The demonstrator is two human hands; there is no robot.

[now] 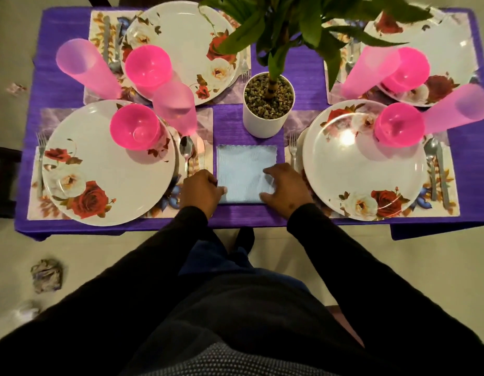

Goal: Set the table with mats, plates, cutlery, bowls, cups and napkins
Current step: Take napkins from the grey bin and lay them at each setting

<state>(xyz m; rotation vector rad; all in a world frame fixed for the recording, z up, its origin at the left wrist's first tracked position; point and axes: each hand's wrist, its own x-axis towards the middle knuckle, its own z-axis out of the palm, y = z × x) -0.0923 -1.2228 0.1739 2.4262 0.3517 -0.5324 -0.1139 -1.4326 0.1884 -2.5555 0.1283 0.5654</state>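
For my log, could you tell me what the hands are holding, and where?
Both hold the light blue napkin at its near edge: left hand pinches the near left corner, right hand the near right corner.

Both hands [201, 189] [285, 187] pinch a pale blue napkin [244, 169] between two plates [108, 169] [362, 164].

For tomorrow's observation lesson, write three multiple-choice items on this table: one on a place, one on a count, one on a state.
1. Where does the napkin lie?
A. on a plate
B. on the cloth between the two near plates
C. on the floor

2. How many pink bowls show?
A. two
B. four
C. six

3. What do both hands do?
A. touch the napkin
B. lift a cup
C. hang idle

Answers: 1 B, it lies before the plant pot. 2 B, one per plate. 3 A, left hand and right hand rest on its near corners.
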